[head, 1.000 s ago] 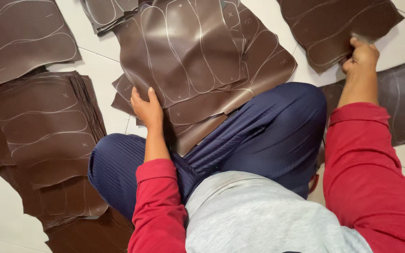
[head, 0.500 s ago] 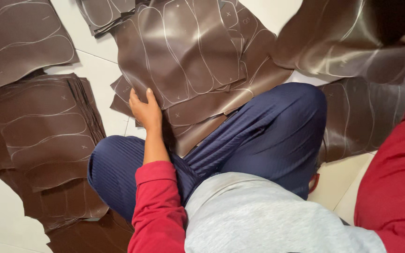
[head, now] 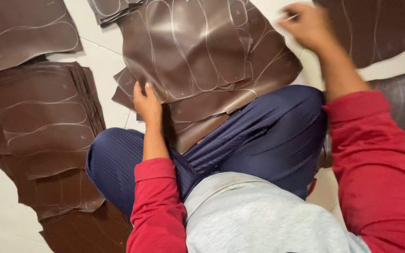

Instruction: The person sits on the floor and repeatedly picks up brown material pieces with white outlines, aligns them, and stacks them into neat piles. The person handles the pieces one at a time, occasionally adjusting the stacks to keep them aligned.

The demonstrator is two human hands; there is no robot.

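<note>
The leather stack (head: 198,61) is pressed at its 8 o'clock edge by the flat left hand (head: 147,104), while a thin marker (head: 290,18) is pinched in the blurred right hand (head: 308,26) at 2 o'clock.

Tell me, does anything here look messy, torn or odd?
Nothing looks damaged. The brown leather sheets lie in loose, skewed stacks on the tiled floor, their edges ragged and overlapping. The left hand rests on the middle stack; the right hand is blurred.
</note>
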